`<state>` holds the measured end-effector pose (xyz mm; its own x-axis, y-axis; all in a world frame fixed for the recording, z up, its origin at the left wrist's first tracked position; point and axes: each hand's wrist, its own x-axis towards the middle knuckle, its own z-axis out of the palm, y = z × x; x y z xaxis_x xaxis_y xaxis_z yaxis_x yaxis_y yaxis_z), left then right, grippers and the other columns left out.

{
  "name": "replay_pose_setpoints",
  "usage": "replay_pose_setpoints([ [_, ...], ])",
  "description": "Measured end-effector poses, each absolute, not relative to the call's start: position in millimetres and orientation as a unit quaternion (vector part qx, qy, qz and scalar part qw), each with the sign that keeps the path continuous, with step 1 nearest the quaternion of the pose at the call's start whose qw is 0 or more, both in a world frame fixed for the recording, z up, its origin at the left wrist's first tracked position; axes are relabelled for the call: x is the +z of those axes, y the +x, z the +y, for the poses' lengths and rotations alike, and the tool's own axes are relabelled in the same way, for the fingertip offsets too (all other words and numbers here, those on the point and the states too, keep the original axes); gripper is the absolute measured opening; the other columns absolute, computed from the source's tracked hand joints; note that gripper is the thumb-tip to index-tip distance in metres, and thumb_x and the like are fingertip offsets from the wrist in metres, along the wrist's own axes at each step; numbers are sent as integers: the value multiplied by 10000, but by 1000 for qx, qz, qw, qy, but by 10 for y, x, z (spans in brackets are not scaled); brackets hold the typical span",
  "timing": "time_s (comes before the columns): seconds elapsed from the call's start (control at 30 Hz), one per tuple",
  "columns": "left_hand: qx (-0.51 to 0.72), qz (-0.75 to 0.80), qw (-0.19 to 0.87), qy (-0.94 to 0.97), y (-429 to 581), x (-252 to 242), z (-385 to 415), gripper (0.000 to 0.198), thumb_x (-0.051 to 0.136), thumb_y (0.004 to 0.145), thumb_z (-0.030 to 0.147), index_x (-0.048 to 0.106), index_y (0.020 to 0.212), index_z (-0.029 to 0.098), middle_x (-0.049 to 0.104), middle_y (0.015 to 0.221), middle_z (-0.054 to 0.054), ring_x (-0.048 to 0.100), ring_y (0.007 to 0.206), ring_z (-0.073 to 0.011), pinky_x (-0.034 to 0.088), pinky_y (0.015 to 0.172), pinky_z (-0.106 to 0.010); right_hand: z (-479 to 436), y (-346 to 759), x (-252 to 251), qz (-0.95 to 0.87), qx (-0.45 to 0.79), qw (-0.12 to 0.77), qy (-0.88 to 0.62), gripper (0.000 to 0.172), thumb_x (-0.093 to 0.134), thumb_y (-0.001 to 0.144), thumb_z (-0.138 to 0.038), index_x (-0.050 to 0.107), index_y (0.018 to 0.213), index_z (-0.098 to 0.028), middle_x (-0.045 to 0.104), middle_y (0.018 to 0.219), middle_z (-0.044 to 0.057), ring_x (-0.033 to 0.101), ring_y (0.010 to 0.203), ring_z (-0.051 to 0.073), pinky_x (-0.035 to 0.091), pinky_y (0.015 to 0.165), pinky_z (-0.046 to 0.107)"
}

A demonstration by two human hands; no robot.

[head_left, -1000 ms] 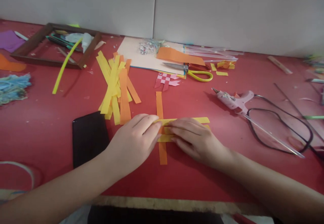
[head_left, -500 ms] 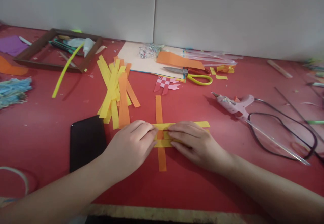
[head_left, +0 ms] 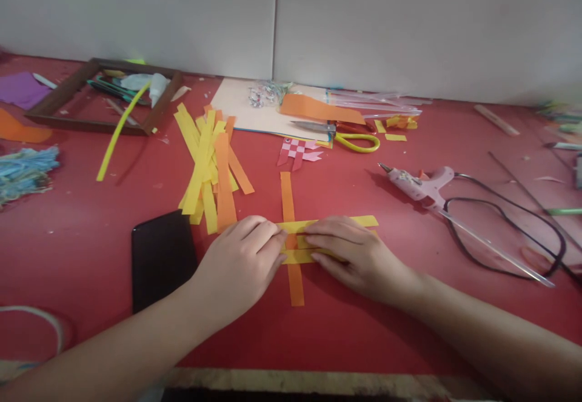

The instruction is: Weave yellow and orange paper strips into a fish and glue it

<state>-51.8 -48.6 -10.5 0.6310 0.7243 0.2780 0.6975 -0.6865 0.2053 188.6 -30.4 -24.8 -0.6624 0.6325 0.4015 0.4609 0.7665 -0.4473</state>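
Yellow paper strips [head_left: 297,257] lie side by side across an upright orange paper strip [head_left: 296,284] on the red table. My left hand [head_left: 248,256] is closed over their left part, its fingertips just left of the crossing. On the other side, my right hand [head_left: 357,256] has its fingers together on the same strips, just right of the orange one. Both hands cover much of the yellow strips, so how they interlace with the orange strip is partly hidden. Beyond the crossing sits a woven pink and red paper fish [head_left: 297,151].
A pile of yellow and orange strips [head_left: 202,165] lies by a black phone [head_left: 159,259] at left. Scissors [head_left: 357,141] rest behind. At right is a pink glue gun [head_left: 418,187] with a looped cord. A brown frame [head_left: 86,124] encloses small tools.
The view has shifted slightly, so most things sit a little differently in the picture. Both hands keep the same hold on the yellow strips.
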Motion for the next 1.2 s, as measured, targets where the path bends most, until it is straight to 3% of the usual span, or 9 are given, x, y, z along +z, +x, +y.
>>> replay_pose_setpoints([
  [0.57, 169, 376, 35, 910, -545, -138, -500, 307, 516, 905, 132, 637, 1180, 70, 657, 1086, -141, 581, 1005, -283, 552, 843, -441, -285, 1859, -213, -901, 156, 265, -306, 166, 569, 915, -157, 693, 1022, -182, 729, 1043, 98, 679, 945, 209, 587, 834, 386],
  [0.9, 188, 390, 47, 900, -517, -121, -501, 255, 503, 939, 179, 666, 1117, 96, 672, 1059, -131, 609, 968, -281, 568, 824, -475, -279, 1862, -203, -898, 161, 265, -312, 158, 578, 919, -188, 701, 1018, -198, 731, 1040, 89, 683, 937, 203, 585, 833, 377],
  [1.2, 185, 334, 9, 924, -543, -196, -500, 305, 517, 883, 50, 647, 1158, 24, 686, 1108, -165, 633, 1030, -281, 577, 907, -445, -275, 1851, -218, -900, 149, 275, -303, 126, 600, 903, -164, 693, 989, -172, 732, 1023, 89, 671, 935, 202, 587, 848, 379],
])
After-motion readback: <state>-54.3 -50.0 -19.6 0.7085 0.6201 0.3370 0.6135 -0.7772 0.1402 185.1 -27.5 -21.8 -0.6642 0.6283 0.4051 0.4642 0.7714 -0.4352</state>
